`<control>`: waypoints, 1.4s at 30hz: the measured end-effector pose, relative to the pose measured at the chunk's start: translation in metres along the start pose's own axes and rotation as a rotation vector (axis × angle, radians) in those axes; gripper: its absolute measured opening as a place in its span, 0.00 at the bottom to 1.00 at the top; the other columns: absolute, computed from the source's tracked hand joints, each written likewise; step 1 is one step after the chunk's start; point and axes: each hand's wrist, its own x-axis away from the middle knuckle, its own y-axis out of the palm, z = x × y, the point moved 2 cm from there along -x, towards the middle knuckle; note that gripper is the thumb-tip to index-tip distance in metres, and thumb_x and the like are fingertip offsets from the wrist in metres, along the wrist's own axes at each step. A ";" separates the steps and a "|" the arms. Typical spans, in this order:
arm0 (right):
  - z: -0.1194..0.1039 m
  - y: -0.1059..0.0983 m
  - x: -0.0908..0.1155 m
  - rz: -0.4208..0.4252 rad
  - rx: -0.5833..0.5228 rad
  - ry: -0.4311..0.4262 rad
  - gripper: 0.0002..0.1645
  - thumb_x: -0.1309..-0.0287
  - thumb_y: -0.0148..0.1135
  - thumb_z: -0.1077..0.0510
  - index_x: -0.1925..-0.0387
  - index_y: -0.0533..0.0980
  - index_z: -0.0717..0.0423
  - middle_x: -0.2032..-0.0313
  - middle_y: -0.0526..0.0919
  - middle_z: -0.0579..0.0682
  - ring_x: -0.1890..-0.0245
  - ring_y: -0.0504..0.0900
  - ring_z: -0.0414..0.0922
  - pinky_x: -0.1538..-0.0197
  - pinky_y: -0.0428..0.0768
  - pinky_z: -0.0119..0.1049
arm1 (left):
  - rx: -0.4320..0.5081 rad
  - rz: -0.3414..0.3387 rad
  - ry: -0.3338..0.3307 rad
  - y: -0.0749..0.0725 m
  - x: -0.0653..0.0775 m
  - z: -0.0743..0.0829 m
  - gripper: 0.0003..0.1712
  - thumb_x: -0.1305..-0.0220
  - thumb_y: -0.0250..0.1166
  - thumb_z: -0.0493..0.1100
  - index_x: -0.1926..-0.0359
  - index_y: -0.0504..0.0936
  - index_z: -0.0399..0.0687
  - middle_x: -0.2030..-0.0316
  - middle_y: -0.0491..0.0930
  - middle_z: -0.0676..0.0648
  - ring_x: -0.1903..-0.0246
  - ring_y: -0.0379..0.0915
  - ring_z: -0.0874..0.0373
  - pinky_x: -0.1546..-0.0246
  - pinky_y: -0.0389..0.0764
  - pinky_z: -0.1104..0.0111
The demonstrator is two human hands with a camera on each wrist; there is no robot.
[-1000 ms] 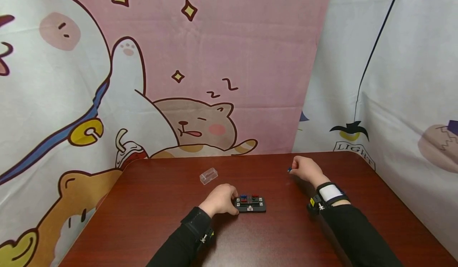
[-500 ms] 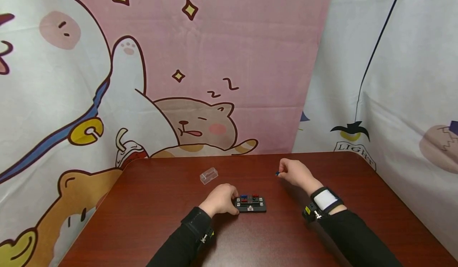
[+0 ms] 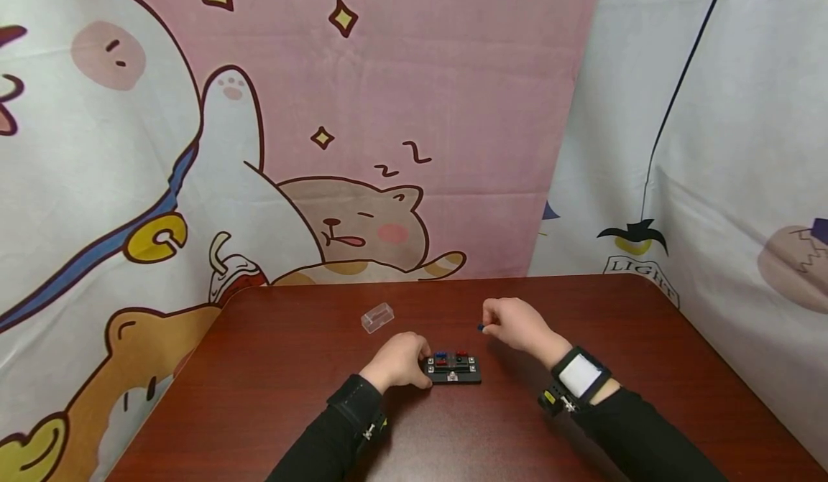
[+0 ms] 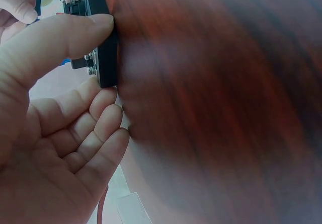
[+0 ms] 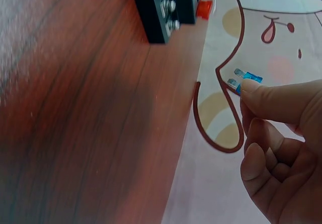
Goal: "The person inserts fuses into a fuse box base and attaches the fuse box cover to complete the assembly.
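A black fuse block (image 3: 453, 377) with silver screws and small red and blue blade fuses along its top lies on the table. My left hand (image 3: 397, 361) holds its left end, thumb (image 4: 90, 35) along the near side and fingers at the end and far side. Behind and right of the block, my right hand (image 3: 517, 324) is raised over the table. Between its thumb and forefinger it pinches a blue blade fuse (image 5: 254, 77), whose two metal prongs stick out; the fingertips cover part of its body. A red fuse (image 5: 204, 9) shows on the block in the right wrist view.
A clear plastic cover (image 3: 377, 318) lies on the reddish-brown table (image 3: 291, 396), behind the left hand. At the table's far edge hangs a cloth (image 3: 491, 144) with cartoon animals printed on it.
My right hand has moved left and a little nearer, bringing the blue blade fuse closer to the fuse block. The left hand and the block have stayed in place.
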 end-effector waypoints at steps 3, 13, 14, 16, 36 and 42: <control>-0.005 0.003 0.002 -0.002 0.017 -0.029 0.17 0.46 0.73 0.59 0.76 0.70 0.45 0.78 0.72 0.37 0.79 0.66 0.38 0.72 0.67 0.35 | 0.001 -0.003 -0.006 -0.001 0.000 0.000 0.24 0.63 0.83 0.47 0.62 0.85 0.45 0.70 0.78 0.53 0.69 0.71 0.61 0.63 0.76 0.65; -0.022 0.009 0.008 -0.021 0.034 -0.147 0.18 0.46 0.73 0.58 0.77 0.70 0.45 0.79 0.69 0.35 0.79 0.65 0.34 0.72 0.68 0.32 | -0.003 0.003 0.001 0.000 -0.001 0.000 0.24 0.63 0.83 0.47 0.63 0.85 0.45 0.70 0.78 0.53 0.68 0.73 0.60 0.63 0.76 0.65; -0.023 0.009 0.009 -0.025 0.032 -0.153 0.18 0.46 0.73 0.58 0.77 0.70 0.45 0.79 0.69 0.35 0.79 0.66 0.34 0.72 0.68 0.32 | -0.005 0.005 0.002 0.000 -0.001 0.000 0.24 0.63 0.83 0.47 0.63 0.85 0.45 0.70 0.78 0.53 0.68 0.73 0.61 0.63 0.76 0.65; -0.026 0.011 0.009 -0.032 0.031 -0.164 0.18 0.46 0.74 0.59 0.77 0.70 0.45 0.79 0.69 0.35 0.79 0.66 0.34 0.72 0.68 0.32 | -0.007 0.007 0.001 0.000 -0.001 0.000 0.24 0.64 0.83 0.47 0.63 0.85 0.45 0.70 0.78 0.54 0.69 0.72 0.61 0.64 0.76 0.65; -0.036 0.025 0.008 -0.073 0.049 -0.234 0.19 0.48 0.75 0.58 0.77 0.69 0.44 0.79 0.69 0.34 0.78 0.67 0.33 0.72 0.69 0.32 | 0.010 0.009 0.013 -0.001 -0.001 0.000 0.23 0.64 0.83 0.46 0.65 0.85 0.45 0.72 0.76 0.55 0.72 0.69 0.63 0.66 0.74 0.67; -0.039 0.026 0.006 -0.090 0.065 -0.223 0.18 0.48 0.75 0.58 0.77 0.71 0.44 0.80 0.70 0.34 0.79 0.67 0.34 0.73 0.69 0.32 | 0.015 0.005 0.010 -0.003 0.000 0.002 0.23 0.64 0.83 0.46 0.65 0.85 0.44 0.72 0.77 0.54 0.71 0.69 0.62 0.65 0.74 0.67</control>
